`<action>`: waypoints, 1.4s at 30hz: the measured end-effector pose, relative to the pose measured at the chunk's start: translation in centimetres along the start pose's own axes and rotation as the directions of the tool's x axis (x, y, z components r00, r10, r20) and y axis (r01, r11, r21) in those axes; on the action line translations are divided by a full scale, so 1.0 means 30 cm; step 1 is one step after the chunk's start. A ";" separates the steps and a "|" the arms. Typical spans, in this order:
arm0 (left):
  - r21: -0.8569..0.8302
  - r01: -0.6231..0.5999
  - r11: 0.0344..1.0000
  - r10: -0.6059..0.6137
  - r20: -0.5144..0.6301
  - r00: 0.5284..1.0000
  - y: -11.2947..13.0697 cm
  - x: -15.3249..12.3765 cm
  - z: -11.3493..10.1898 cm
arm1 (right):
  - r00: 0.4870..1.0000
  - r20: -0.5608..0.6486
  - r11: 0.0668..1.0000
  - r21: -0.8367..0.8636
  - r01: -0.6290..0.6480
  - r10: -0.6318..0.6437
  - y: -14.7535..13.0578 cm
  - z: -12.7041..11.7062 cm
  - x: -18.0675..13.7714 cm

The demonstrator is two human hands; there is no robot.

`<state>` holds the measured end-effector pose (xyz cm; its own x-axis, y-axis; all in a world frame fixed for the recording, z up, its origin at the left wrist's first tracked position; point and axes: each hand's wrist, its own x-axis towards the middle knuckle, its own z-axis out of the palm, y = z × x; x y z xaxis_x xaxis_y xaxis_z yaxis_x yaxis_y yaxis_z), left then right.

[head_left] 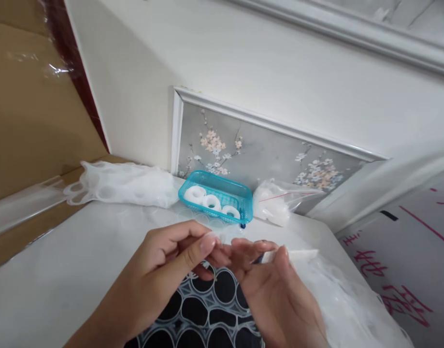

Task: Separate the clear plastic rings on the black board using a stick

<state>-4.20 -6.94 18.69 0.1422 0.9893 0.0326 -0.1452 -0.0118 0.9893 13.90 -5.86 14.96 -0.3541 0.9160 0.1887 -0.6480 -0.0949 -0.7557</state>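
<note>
Sheeting point(198, 309), ringed in pale outlines over black, is seen directly below both hands, near the front of the white bench point(58, 270). Above it, the thumb of the left hand point(185, 253) is brought up against curled fingers; whether anything is pinched there cannot be told, though a clear, blurred sliver point(223, 236) is glimpsed just past the thumb tip. And the right hand point(267, 266): palm turned up, thumb held apart from loosely bent fingers, fingertips brought right up to the left's. Behind, three white rings point(211, 203) are lined up inside a teal basket point(225, 182). It is flanked by white perforated material point(135, 186) on the left and a clear bag point(276, 200), marked with a red line, on the right. Nearer the right forearm, translucent film point(345, 290) is heaped. The wall behind is fitted with a framed blossom panel point(268, 150).
</note>
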 end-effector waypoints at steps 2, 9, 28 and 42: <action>-0.114 0.035 0.993 -0.032 0.031 0.999 -0.010 0.019 -0.008 | 0.998 -0.061 0.998 -0.064 0.028 -0.032 -0.001 -0.007 -0.008; -0.298 0.001 0.955 0.000 0.003 1.000 -0.047 0.033 -0.002 | 0.974 -0.146 0.935 -0.338 0.113 -0.170 0.008 0.026 -0.027; -0.395 0.081 0.915 -0.085 0.007 0.996 -0.024 0.026 0.047 | 0.998 -0.004 0.890 -0.453 0.057 -0.066 -0.004 0.120 -0.048; -0.295 -0.045 0.955 0.015 -0.102 0.995 0.001 -0.018 0.053 | 0.993 0.112 0.874 -0.477 0.092 -0.043 -0.010 0.100 -0.078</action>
<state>-2.72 -7.70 18.94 0.0392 0.9987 0.0328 -0.4334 -0.0126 0.9011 12.88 -9.14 16.62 -0.3986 0.8700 0.2901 -0.2771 0.1873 -0.9424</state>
